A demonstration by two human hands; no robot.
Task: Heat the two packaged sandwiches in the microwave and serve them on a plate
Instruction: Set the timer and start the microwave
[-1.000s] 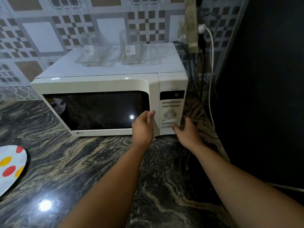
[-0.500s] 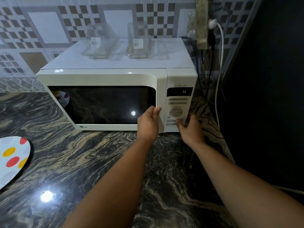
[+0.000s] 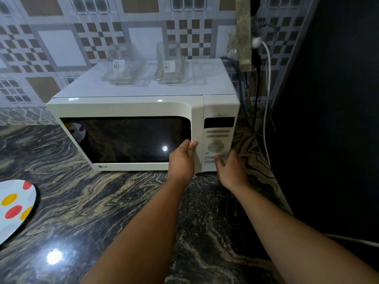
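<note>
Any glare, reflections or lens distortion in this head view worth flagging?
Head view: one light glare spot on the microwave door, another on the polished counter; the door also mirrors the dotted plate; wide-angle bending curves the tiled wall and microwave edges; the right side is very dark.

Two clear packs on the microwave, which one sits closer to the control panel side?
The right-hand clear pack, whose label faces the camera. It sits nearer the control panel; the other pack sits further left.

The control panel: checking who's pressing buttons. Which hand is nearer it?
Right. The right hand touches the control panel at its lower buttons; the left hand rests on the microwave door edge beside it.
</note>
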